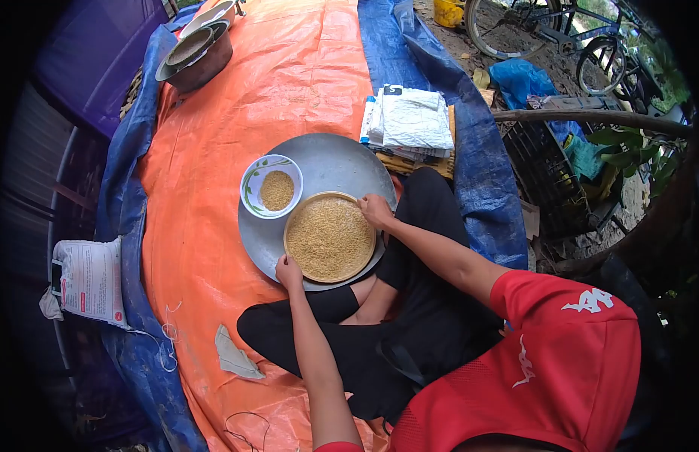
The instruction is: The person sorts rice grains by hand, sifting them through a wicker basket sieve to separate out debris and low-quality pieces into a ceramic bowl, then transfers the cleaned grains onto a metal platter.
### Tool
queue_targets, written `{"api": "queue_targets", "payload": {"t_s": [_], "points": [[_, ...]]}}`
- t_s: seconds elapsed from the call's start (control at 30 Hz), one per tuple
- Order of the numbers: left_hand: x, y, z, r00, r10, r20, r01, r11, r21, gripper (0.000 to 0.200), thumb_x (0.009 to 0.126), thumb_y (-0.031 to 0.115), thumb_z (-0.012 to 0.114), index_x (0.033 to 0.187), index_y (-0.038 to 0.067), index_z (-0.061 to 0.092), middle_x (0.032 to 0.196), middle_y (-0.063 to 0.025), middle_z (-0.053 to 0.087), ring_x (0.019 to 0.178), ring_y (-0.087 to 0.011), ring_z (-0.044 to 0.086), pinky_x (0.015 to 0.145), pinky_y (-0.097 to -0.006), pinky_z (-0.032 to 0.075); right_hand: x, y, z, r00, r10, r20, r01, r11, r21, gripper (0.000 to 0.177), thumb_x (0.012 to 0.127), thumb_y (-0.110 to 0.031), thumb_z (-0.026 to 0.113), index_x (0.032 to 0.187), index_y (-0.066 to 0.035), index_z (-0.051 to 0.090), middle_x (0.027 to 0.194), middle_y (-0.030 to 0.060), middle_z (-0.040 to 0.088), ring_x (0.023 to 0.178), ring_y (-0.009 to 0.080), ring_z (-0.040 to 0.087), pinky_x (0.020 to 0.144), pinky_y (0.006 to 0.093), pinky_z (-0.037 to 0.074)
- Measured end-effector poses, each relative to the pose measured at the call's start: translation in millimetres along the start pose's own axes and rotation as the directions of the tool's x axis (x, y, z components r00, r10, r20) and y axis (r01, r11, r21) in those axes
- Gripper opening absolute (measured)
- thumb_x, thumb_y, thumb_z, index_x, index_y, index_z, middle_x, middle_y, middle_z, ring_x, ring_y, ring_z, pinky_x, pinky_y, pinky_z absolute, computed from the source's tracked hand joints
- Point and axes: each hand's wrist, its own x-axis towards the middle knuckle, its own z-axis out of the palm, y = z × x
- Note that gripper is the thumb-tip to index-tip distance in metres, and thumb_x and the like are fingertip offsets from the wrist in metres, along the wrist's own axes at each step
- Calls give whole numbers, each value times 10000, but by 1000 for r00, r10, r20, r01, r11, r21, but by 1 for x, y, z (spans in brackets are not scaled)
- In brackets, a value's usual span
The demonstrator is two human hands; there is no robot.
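A round, light-brown-rimmed tray (289, 255) holds a layer of golden grain (330, 235). My left hand (290, 271) grips its near-left rim, fingers curled over the edge. On the opposite side, my right hand (376, 212) is closed on the upper right rim. Beneath the tray lies a wide grey metal platter (338, 160). A white bowl (253, 202) with a green leaf pattern sits on the platter beside the round tray, with a smaller heap of grain (277, 190) in it.
An orange tarpaulin (191, 203) with blue edges covers the ground. Folded white sacks (413, 120) are stacked beyond my right knee. Basins (198, 56) stand at the far end, a printed sack (93, 280) at the left edge. A black crate (541, 169) and bicycles (560, 34) are off to the right.
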Motion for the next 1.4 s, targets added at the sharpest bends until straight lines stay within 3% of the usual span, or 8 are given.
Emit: {"api": "queue_targets", "payload": {"t_s": [0.1,0.17,0.23,0.27,0.37,0.43,0.53,1.4], "points": [[-13,19,-6,979,186,-83,-165,964,211,204,837,133,555,933,2,680,1050,-183,632,976,-314,601,828,-396,473,-2,8,16,999,-35,-34,40,984,171,462,923,-376,510,806,47,653,721,231,644,702,360,648,630,424,477],[-24,31,-6,934,348,-76,-304,891,338,184,827,121,562,918,6,673,996,-177,629,942,-337,594,816,-425,471,-17,-4,12,910,231,344,-378,805,458,426,945,-382,479,764,-14,592,529,60,499,514,199,527,498,322,391],[-33,37,-4,871,492,0,-464,822,331,138,814,113,597,879,12,665,929,-167,614,906,-349,586,806,-443,468,-40,-9,5,717,79,693,-659,403,635,378,971,-380,422,739,-96,516,537,-44,366,471,106,354,456,246,282],[-38,40,-1,843,537,12,-503,782,369,122,792,104,634,875,21,667,933,-165,620,913,-345,587,816,-436,470,-54,-14,9,703,93,705,-686,350,638,385,992,-380,401,778,-77,506,560,-33,381,490,116,369,502,268,358],[-55,47,3,843,507,178,-533,747,398,135,769,109,668,858,7,675,891,-186,633,882,-359,621,788,-448,496,-83,-20,3,635,12,773,-735,317,599,435,1006,-387,352,993,-17,581,799,52,592,789,195,600,794,335,499],[-63,50,8,896,322,305,-437,761,480,147,740,92,675,865,14,684,927,-193,663,897,-364,646,791,-445,514,-88,-26,1,620,-34,784,-728,349,590,463,999,-369,356,1167,23,535,1064,136,623,1030,264,601,949,376,466],[-64,38,16,868,380,318,-496,692,525,126,732,96,680,828,16,695,865,-211,664,847,-378,656,761,-456,524,-84,-25,1,604,-69,794,-719,383,580,520,999,-363,345,1290,55,451,1255,186,552,1184,299,532,1033,381,407],[-64,36,3,879,368,305,-472,763,441,112,784,92,619,818,24,700,851,-232,662,817,-385,657,758,-447,527,-71,1,41,616,86,783,-705,503,499,521,962,-442,441,1212,9,519,1142,125,604,1074,228,580,955,340,455]]}}
